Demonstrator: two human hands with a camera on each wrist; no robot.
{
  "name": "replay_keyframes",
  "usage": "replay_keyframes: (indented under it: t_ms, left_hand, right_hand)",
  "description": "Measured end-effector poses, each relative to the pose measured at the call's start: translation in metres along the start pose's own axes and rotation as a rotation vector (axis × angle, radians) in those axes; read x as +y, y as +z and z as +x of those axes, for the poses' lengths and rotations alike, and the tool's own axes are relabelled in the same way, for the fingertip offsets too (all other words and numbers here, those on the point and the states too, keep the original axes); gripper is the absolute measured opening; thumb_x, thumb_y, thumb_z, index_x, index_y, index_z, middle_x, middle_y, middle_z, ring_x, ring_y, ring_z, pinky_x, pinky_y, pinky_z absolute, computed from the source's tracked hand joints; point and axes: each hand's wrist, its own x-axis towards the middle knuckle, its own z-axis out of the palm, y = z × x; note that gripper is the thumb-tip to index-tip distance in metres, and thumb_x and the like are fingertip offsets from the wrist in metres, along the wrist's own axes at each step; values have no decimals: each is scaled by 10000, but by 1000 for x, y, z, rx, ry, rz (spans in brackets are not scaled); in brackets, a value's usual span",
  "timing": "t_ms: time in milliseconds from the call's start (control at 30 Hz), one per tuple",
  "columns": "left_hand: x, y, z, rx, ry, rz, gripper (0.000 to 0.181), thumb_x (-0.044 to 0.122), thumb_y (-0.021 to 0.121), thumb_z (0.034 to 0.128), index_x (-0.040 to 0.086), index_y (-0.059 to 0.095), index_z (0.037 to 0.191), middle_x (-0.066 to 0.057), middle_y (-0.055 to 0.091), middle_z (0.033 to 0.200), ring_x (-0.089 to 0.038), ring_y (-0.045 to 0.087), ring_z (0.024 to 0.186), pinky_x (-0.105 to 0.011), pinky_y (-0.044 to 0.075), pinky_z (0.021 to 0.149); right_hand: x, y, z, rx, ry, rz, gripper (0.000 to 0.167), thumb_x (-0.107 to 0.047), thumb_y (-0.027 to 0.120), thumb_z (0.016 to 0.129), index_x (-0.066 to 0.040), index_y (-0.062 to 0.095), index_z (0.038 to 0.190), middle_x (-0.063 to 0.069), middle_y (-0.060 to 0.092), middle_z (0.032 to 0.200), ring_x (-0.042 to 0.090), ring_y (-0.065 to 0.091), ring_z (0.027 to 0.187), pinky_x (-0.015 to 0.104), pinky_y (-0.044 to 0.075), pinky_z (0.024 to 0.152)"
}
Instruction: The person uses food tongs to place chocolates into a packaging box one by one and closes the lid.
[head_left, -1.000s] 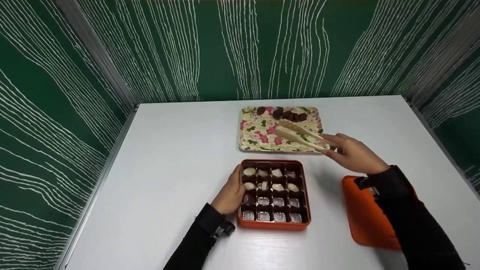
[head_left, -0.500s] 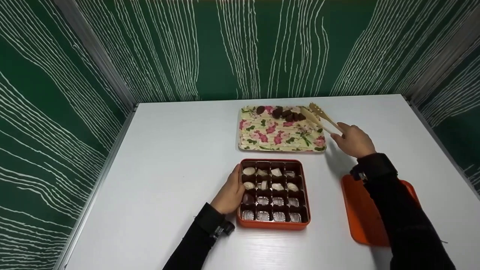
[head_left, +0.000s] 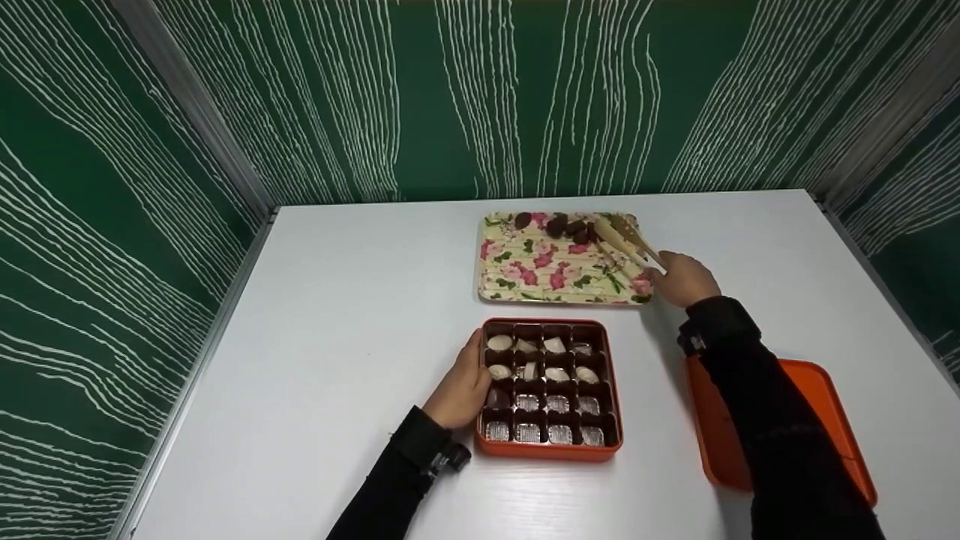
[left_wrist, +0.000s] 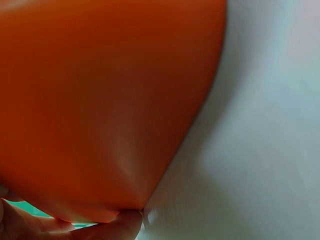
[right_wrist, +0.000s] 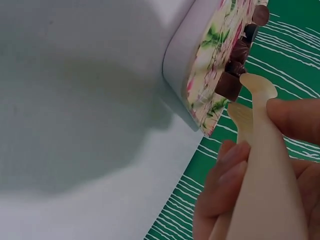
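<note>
My left hand (head_left: 456, 386) holds the left side of an orange chocolate box (head_left: 547, 451) with a brown divided insert. White chocolates (head_left: 500, 343) fill most of its two far rows; a dark chocolate (head_left: 496, 397) lies at the left of the third row. In the left wrist view, fingertips (left_wrist: 127, 222) touch the box's lower edge. My right hand (head_left: 684, 279) grips pale tongs (head_left: 616, 238), whose spread tips are over the right end of a floral tray (head_left: 517, 289). In the right wrist view, one tip is close to a square dark chocolate (right_wrist: 229, 86); contact is unclear.
Several dark chocolates (head_left: 556, 226) line the tray's far side. An orange lid (head_left: 814, 382) lies at the right, partly under my right forearm. All stand on a white table (head_left: 337, 315), with green white-streaked walls (head_left: 420, 105) behind and at both sides.
My right hand has carried the tongs from above the tray's middle to its right end, swinging past the far right corner before coming lower. My left hand and the box stay put.
</note>
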Motion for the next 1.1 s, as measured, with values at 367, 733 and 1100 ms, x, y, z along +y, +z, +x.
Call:
replay_keyframes:
  t_ms: [367, 733, 1100]
  left_hand:
    - [2, -1, -2, -11, -20, 45, 635, 1, 360, 1020, -156, 82, 1569, -354, 176, 1624, -411, 203, 1523, -477, 188, 1261]
    - [2, -1, -2, -11, -48, 20, 657, 22, 374, 1021, -138, 66, 1580, -343, 152, 1635, -405, 194, 1528, -472, 165, 1264]
    - [2, 0, -2, -5, -42, 28, 663, 11, 396, 1022, -152, 64, 1572, -360, 151, 1626, -420, 200, 1522, -479, 170, 1262]
  right_hand:
    - [5, -1, -3, 5, -20, -11, 396, -140, 476, 1065, 166, 555, 1304, 397, 615, 1137, 502, 594, 986, 615, 473, 855]
    - [-4, -13, -37, 35, -130, 15, 493, -165, 492, 1081, 161, 450, 1449, 421, 557, 1284, 541, 568, 1113, 654, 430, 926]
    - [-18, -21, -98, -3, -396, 56, 453, -174, 588, 1053, -4, 541, 1471, 99, 665, 1084, 138, 513, 771, 278, 374, 642]
